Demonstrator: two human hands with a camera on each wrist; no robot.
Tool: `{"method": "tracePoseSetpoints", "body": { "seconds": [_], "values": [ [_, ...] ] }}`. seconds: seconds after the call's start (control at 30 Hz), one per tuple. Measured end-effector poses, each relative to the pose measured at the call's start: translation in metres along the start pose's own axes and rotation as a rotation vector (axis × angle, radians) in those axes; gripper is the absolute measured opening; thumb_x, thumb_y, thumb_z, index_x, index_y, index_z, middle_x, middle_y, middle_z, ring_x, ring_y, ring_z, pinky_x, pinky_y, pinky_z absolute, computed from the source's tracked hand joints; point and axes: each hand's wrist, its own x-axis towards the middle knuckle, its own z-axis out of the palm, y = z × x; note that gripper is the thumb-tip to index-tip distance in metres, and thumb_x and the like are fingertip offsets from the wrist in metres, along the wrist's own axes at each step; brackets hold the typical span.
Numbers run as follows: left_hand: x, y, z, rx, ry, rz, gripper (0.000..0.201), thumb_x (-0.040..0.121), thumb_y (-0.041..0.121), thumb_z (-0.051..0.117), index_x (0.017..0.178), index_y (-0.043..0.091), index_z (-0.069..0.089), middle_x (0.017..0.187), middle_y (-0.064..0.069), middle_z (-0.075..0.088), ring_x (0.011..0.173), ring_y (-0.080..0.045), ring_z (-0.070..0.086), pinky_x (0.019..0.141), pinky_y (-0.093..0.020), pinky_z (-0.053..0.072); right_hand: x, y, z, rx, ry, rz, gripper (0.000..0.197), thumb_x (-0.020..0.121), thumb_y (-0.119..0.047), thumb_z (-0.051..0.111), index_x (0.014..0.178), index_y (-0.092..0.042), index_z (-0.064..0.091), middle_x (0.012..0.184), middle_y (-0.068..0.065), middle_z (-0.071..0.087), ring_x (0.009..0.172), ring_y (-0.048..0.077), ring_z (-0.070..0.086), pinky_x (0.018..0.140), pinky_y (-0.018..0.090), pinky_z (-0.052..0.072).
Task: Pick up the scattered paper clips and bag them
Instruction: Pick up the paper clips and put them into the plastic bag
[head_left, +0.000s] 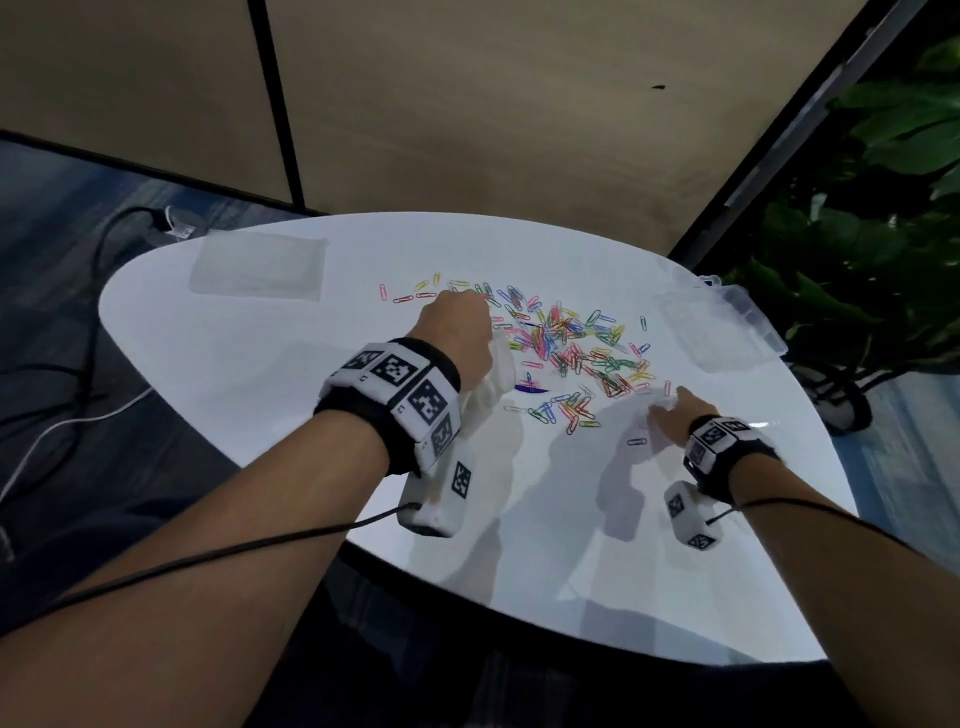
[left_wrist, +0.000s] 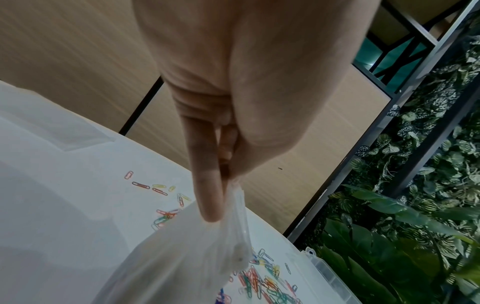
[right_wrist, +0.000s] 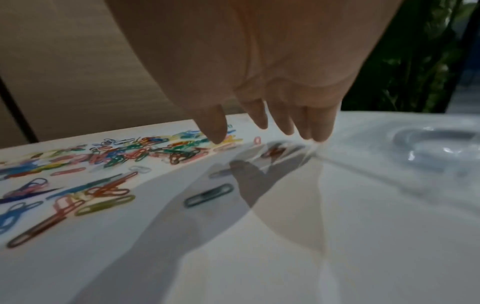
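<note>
Head view: the round white desk (head_left: 260, 364) carries a dense scatter of coloured wire paper clips (head_left: 566, 343), nearly all unbagged, so by my judgement the task is near its start. The left hand (head_left: 457, 332) has its grip closed on a thin clear plastic bag (head_left: 493, 384), which hangs below and beside its wrist, over the near-left edge of the clips. The right hand (head_left: 670, 415) is lowered to the desk with fingers spread and released, holding nothing; the main heap lies just ahead and left of its grip, and one dark clip (head_left: 636, 442) lies just left of it. A flat stack of clear bags (head_left: 257, 270) sits far beyond the left hand, and a clear plastic box (head_left: 722, 327) well ahead of the right.

Left wrist view: the left hand (left_wrist: 233, 102) pinches the bag's mouth edge (left_wrist: 233, 205) between thumb and fingers; clips (left_wrist: 262, 283) lie on the desk under and beyond the bag. Whether any clips are inside I cannot tell.

Right wrist view: the right hand's fingertips (right_wrist: 218, 131) hang relaxed, close over the desk, grasping nothing. Clips (right_wrist: 116, 152) spread left of the grip, a dark green one (right_wrist: 207, 195) just below it.
</note>
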Motion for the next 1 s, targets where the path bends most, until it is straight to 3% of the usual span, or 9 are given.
{"method": "tracePoseSetpoints", "body": {
  "seconds": [0.17, 0.37, 0.47, 0.57, 0.67, 0.73, 0.8, 0.9, 1.0],
  "values": [
    [0.000, -0.005, 0.000, 0.032, -0.001, 0.003, 0.026, 0.093, 0.000, 0.048, 0.108, 0.000, 0.069, 0.104, -0.017, 0.071, 0.091, -0.032, 0.071, 0.088, -0.040, 0.059, 0.003, -0.033, 0.021, 0.117, 0.060, 0.020, 0.069, 0.095, -0.038, 0.050, 0.149, -0.005, 0.025, 0.152, 0.025, 0.026, 0.139, 0.043, 0.029, 0.113, 0.049, 0.027],
    [0.003, -0.011, -0.002, 0.042, 0.000, -0.004, 0.027, 0.093, -0.001, 0.051, 0.109, 0.004, 0.072, 0.104, -0.015, 0.072, 0.089, -0.032, 0.072, 0.089, -0.039, 0.059, -0.017, -0.076, 0.019, -0.189, 0.004, -0.168, 0.055, 0.101, -0.023, 0.045, 0.151, -0.022, 0.023, 0.162, 0.012, 0.000, 0.144, 0.049, 0.009, 0.115, 0.061, 0.021],
    [0.002, -0.011, -0.002, 0.056, -0.009, 0.003, 0.029, 0.093, 0.000, 0.052, 0.113, 0.006, 0.072, 0.106, -0.016, 0.072, 0.093, -0.032, 0.072, 0.091, -0.039, 0.058, -0.016, -0.091, 0.025, -0.189, 0.055, -0.240, 0.050, 0.098, -0.027, 0.044, 0.147, -0.026, 0.033, 0.155, 0.017, 0.027, 0.136, 0.045, 0.035, 0.106, 0.053, 0.041],
    [0.002, -0.011, -0.002, 0.075, -0.009, 0.007, 0.027, 0.092, -0.001, 0.053, 0.110, 0.005, 0.073, 0.105, -0.016, 0.072, 0.091, -0.031, 0.072, 0.089, -0.038, 0.058, -0.024, -0.100, 0.020, -0.155, 0.135, -0.337, 0.032, 0.089, -0.002, 0.047, 0.118, -0.005, 0.060, 0.108, 0.017, 0.066, 0.095, 0.033, 0.065, 0.078, 0.034, 0.054],
    [0.002, -0.012, -0.003, 0.082, -0.004, 0.003, 0.026, 0.093, 0.000, 0.053, 0.109, 0.005, 0.073, 0.105, -0.015, 0.072, 0.089, -0.031, 0.072, 0.088, -0.038, 0.059, -0.027, -0.097, 0.015, -0.142, 0.152, -0.383, 0.019, 0.092, -0.006, 0.053, 0.098, -0.005, 0.071, 0.091, 0.011, 0.067, 0.079, 0.027, 0.061, 0.069, 0.028, 0.051],
    [0.002, -0.013, -0.003, 0.080, 0.000, 0.004, 0.027, 0.092, 0.000, 0.054, 0.111, 0.006, 0.073, 0.108, -0.015, 0.071, 0.092, -0.031, 0.072, 0.089, -0.038, 0.059, -0.023, -0.089, 0.008, -0.106, 0.137, -0.325, 0.019, 0.090, -0.011, 0.059, 0.097, -0.013, 0.077, 0.098, 0.008, 0.072, 0.087, 0.024, 0.066, 0.080, 0.028, 0.055],
    [0.002, -0.012, -0.003, 0.076, -0.004, 0.004, 0.028, 0.092, 0.000, 0.055, 0.112, 0.007, 0.073, 0.109, -0.015, 0.071, 0.094, -0.031, 0.072, 0.090, -0.038, 0.058, -0.020, -0.078, -0.001, 0.014, 0.139, -0.281, 0.017, 0.087, -0.018, 0.065, 0.098, -0.020, 0.078, 0.107, 0.001, 0.074, 0.103, 0.020, 0.067, 0.095, 0.026, 0.052],
    [0.001, -0.010, -0.003, 0.086, -0.008, 0.013, 0.028, 0.092, -0.001, 0.055, 0.112, 0.006, 0.073, 0.109, -0.015, 0.072, 0.095, -0.031, 0.071, 0.088, -0.036, 0.058, -0.021, -0.062, -0.012, 0.364, -0.024, -0.190, 0.031, 0.094, -0.031, 0.061, 0.122, -0.020, 0.067, 0.133, -0.007, 0.061, 0.126, 0.016, 0.055, 0.110, 0.032, 0.042],
    [0.001, -0.008, -0.003, 0.075, -0.013, 0.015, 0.028, 0.092, -0.001, 0.054, 0.112, 0.005, 0.073, 0.107, -0.016, 0.071, 0.095, -0.032, 0.071, 0.088, -0.036, 0.058, -0.041, -0.070, -0.028, 1.091, -0.283, -0.123, 0.016, 0.087, -0.004, 0.067, 0.102, 0.001, 0.067, 0.110, 0.016, 0.069, 0.095, 0.022, 0.070, 0.095, 0.034, 0.055]
  ]
}}
